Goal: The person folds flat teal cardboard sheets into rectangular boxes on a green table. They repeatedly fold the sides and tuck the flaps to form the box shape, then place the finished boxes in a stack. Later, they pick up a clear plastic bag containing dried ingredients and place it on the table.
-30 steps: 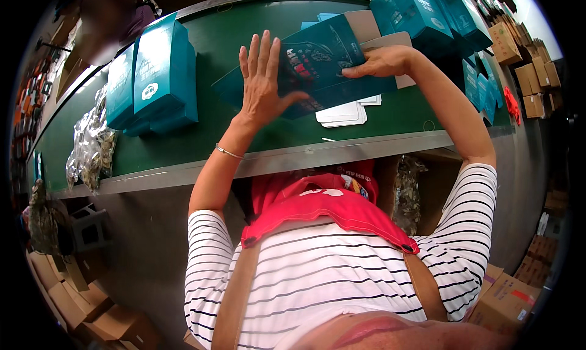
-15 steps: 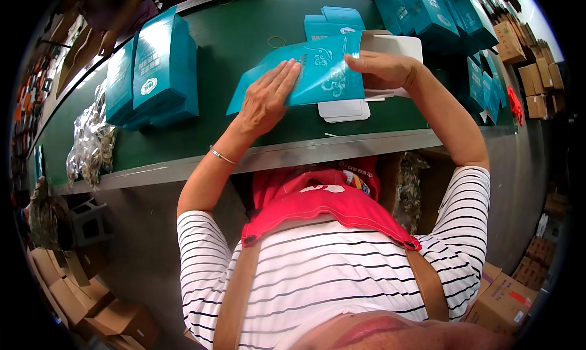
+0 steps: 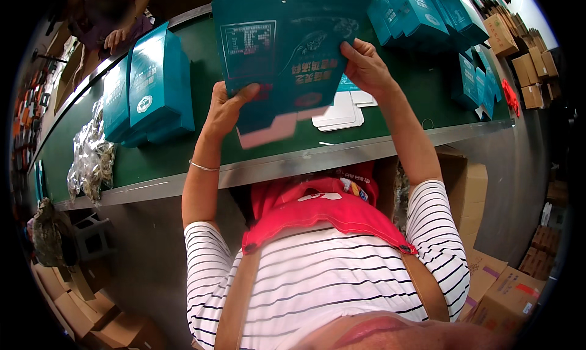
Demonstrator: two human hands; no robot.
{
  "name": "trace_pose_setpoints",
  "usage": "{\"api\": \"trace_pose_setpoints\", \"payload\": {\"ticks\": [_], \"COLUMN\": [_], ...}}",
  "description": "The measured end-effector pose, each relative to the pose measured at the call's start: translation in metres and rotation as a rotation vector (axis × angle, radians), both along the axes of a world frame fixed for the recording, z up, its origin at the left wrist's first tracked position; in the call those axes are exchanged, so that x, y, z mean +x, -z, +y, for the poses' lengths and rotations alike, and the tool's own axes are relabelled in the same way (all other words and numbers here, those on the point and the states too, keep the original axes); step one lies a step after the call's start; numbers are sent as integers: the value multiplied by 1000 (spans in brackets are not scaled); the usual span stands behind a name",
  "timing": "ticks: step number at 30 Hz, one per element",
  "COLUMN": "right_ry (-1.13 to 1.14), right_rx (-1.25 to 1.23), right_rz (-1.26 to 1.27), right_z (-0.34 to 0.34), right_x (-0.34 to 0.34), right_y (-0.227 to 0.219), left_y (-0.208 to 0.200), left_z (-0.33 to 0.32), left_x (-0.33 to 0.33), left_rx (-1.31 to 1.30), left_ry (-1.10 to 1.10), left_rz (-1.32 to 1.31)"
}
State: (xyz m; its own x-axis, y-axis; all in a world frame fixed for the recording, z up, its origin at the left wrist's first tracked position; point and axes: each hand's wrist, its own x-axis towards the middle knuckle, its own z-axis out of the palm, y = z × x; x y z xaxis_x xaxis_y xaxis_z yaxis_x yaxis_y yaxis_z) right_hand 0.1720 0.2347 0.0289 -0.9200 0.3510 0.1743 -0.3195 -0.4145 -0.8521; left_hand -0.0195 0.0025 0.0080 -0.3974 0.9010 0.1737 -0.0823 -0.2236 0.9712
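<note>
Above the table (image 3: 204, 63), left fingers (image 3: 247, 93) and right fingers (image 3: 351, 51) pinch a printed teal carton (image 3: 284, 60).

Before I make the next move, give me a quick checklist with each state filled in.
1. Left hand has a grip on the teal carton: ok, thumb on its face.
2. Right hand has a grip too: ok, at the carton's right side.
3. Pale flap tucked in: not ok, it sticks out at the lower edge.
4. Carton empty inside: cannot tell, its inside is hidden.
5. Co-worker's hand away from the carton: ok, it is beyond the upright teal boxes at left.
</note>
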Motion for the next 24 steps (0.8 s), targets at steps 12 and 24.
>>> {"api": "trace_pose_setpoints", "payload": {"ticks": [12,24], "right_ry": [77,352], "right_rx": [361,679], "right_rz": [-415,79], "right_z": [-42,-52], "right_x": [-21,-58], "right_y": [18,-21], "left_y": [29,-35], "left_z": [5,13], "left_x": [-26,-1], "left_rx": [-66,187], "left_ry": [-185,-320], "left_rz": [-233,431]}}
